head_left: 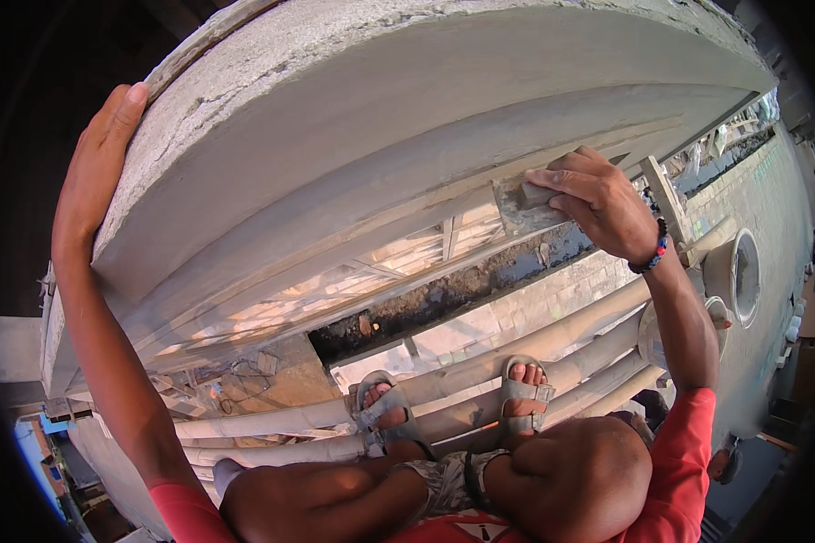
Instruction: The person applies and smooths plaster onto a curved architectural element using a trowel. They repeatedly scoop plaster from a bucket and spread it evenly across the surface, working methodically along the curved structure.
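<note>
My left hand (102, 154) lies stretched along the rough upper edge of a grey plastered concrete ledge (272, 149); some of its fingers are partly hidden. Lower on the ledge, my right hand (598, 195) is closed around the grey block-like grip of a flat plastering trowel (536, 195). The trowel sits against the ledge's lower band, near its bottom edge. My fingers cover much of the tool, and its full shape cannot be made out. A dark beaded bracelet circles my right wrist.
My sandalled feet stand on several bamboo poles (471, 418) far above the ground. Below run a dark water channel (371, 330) and a brick-paved strip (552, 288). To the right hang a round bucket (743, 276) and an upright wooden batten (663, 192).
</note>
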`<state>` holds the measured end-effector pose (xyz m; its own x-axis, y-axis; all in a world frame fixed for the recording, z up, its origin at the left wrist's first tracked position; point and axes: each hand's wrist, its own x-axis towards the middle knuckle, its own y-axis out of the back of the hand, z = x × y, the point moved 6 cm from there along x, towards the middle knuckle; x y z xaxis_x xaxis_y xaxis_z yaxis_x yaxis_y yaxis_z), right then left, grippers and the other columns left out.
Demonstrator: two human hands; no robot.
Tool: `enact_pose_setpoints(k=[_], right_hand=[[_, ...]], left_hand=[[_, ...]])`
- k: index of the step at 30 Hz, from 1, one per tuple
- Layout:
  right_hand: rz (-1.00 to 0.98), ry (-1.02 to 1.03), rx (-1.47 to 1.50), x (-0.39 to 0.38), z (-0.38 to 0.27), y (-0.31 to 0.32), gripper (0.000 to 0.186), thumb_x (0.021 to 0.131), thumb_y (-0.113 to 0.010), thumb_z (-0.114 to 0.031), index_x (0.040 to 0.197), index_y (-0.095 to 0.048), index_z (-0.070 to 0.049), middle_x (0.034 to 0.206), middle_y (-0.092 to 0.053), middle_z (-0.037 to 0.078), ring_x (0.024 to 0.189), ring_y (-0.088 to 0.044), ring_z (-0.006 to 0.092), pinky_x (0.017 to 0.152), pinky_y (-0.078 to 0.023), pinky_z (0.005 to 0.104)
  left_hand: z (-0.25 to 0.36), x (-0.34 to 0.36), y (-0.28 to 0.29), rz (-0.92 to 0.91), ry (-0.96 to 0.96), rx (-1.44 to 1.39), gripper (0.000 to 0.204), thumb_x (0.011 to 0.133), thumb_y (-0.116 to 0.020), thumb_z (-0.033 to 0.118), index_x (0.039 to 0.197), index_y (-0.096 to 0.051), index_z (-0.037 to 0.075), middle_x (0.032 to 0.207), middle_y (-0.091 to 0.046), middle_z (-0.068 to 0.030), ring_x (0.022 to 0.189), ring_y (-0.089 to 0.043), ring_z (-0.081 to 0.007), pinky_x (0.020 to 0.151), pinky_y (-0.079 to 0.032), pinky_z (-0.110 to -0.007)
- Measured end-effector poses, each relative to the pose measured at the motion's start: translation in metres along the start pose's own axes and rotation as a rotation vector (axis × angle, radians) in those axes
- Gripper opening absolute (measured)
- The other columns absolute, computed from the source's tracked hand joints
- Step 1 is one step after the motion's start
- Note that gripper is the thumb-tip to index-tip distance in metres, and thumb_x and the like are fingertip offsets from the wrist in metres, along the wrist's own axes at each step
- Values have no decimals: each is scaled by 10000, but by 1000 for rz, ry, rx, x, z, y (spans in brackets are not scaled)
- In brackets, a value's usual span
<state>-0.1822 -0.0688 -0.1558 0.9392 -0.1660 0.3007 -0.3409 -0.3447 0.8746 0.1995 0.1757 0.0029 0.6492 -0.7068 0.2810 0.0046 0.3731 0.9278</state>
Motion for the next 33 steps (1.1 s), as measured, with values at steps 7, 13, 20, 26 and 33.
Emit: enact_pose_setpoints(k=[7, 13, 20, 26, 33], right_hand=[[-81, 4, -37, 35, 4, -71, 408, 864, -638, 5, 1246, -702, -124, 1055, -690, 74, 1041, -613, 269, 960, -545, 395], [-5, -310, -192, -42, 117, 25, 377, 879, -628, -7, 1226, -714, -126, 1106, -692, 89, 1082, -627, 294, 975, -528, 408], [438, -510, 57, -110, 95, 52, 496, 818, -698, -49, 1311, -639, -54, 1059, -703, 154, 917, -707, 290, 871, -555, 385], [702, -716, 650, -104, 53, -75, 417, 866, -699, -49, 1250, -565, 43, 1031, -645, 119, 957, -650, 190, 825, -558, 340], [990, -630, 713, -54, 36, -133, 432, 871, -705, -48, 1260, -536, 36, 1115, -633, 141, 998, -637, 198, 832, -563, 341]], left_hand=[[10, -1, 4, -8, -55, 3, 555, 1039, -378, 607, 1004, -530, 75, 921, -501, -87, 893, -437, -202, 915, -385, -350], [8, -2, 4, 3, -40, -45, 543, 1053, -366, 580, 1048, -529, 63, 957, -493, -98, 924, -423, -207, 953, -366, -350], [7, -3, 7, 21, -18, -5, 530, 1054, -364, 573, 1035, -515, 65, 950, -467, -90, 915, -402, -203, 946, -355, -344], [11, -6, 8, 50, 28, 17, 533, 1049, -371, 582, 1026, -512, 69, 929, -454, -80, 902, -398, -195, 928, -360, -336], [18, -8, 9, 48, 37, 41, 556, 1037, -371, 610, 1009, -516, 74, 935, -483, -83, 897, -413, -201, 930, -369, -337]])
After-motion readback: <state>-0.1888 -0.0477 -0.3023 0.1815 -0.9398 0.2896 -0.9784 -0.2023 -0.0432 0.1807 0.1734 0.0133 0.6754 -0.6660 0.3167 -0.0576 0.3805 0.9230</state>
